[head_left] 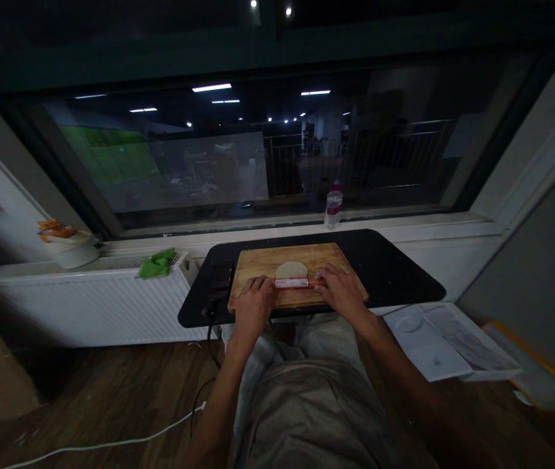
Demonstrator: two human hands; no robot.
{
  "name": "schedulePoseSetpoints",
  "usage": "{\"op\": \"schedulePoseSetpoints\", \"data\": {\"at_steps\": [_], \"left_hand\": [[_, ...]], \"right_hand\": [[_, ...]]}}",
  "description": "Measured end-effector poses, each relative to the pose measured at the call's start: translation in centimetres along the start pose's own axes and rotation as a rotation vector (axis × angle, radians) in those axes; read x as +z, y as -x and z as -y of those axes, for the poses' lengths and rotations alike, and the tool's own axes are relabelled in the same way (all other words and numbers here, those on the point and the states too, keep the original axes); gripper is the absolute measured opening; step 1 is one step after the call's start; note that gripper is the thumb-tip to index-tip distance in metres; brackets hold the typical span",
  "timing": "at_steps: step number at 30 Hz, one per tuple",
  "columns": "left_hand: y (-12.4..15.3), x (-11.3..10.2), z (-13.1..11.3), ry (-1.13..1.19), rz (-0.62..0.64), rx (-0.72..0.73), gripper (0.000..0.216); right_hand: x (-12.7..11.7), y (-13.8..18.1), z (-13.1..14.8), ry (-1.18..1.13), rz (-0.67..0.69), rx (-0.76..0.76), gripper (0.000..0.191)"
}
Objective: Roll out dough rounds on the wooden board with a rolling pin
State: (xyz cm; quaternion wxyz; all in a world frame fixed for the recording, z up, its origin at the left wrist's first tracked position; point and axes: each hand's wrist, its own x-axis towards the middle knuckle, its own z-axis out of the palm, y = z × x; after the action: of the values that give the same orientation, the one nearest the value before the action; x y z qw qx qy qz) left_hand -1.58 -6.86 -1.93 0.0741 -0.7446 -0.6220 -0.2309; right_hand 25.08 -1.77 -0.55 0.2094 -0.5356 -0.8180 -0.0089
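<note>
Wood first: one pale board (258,260) lies on one black table (395,267) set against a dark window. On the board sits one flat round of dough (292,268), and just on its near side, touching or nearly so, lies one slim red-and-white pin (293,283), crosswise. Two bare hands grasp it. The left hand (255,303) has its fingers curled over the pin's left end, and the right hand (340,290) is curled over the right end, so both ends are hidden and only the middle shows. Print on the pin is too small to read. One dark flat device (219,279) lies left of the board; what it is cannot be made out in the dim light. One water bottle (333,207) stands upright on the sill beyond the table. Farther left, one green cloth (157,263) lies on a white radiator (86,306), and one white bowl (73,251) holds orange pieces, blurred. Loose papers (443,342) lie on the floor at right — their number is unclear. One white cable (111,444) runs across the floor, cut off at the lower edge.
</note>
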Motion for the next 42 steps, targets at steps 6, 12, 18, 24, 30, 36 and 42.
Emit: {"op": "schedulePoseSetpoints", "data": {"at_steps": [6,12,18,24,30,36,42], "left_hand": [[0.3,0.7,0.3,0.017,-0.035,-0.003,0.027],[0.1,3.0,1.5,0.073,-0.089,0.017,0.04],[-1.8,4.5,2.3,0.078,-0.103,0.031,0.042],[-4.6,4.2,2.6,0.036,-0.046,0.063,0.036],[-6.8,4.1,2.6,-0.037,-0.023,0.049,0.042],[-8.5,4.4,2.9,-0.055,0.01,0.03,0.043],[-10.2,4.4,2.9,-0.073,0.039,0.012,0.044]], "right_hand": [[0.5,-0.7,-1.4,-0.105,-0.042,-0.059,0.014],[0.8,-1.8,-2.6,-0.161,-0.006,-0.058,0.028],[1.4,-3.2,-3.6,-0.108,0.047,-0.11,0.041],[2.7,-4.7,-3.5,0.03,0.063,-0.11,0.049],[2.7,-7.3,-2.7,0.112,0.098,-0.03,0.052],[3.5,-10.3,-3.5,0.12,0.11,0.01,0.057],[4.6,-12.9,-4.7,0.103,0.16,0.04,0.049]]}}
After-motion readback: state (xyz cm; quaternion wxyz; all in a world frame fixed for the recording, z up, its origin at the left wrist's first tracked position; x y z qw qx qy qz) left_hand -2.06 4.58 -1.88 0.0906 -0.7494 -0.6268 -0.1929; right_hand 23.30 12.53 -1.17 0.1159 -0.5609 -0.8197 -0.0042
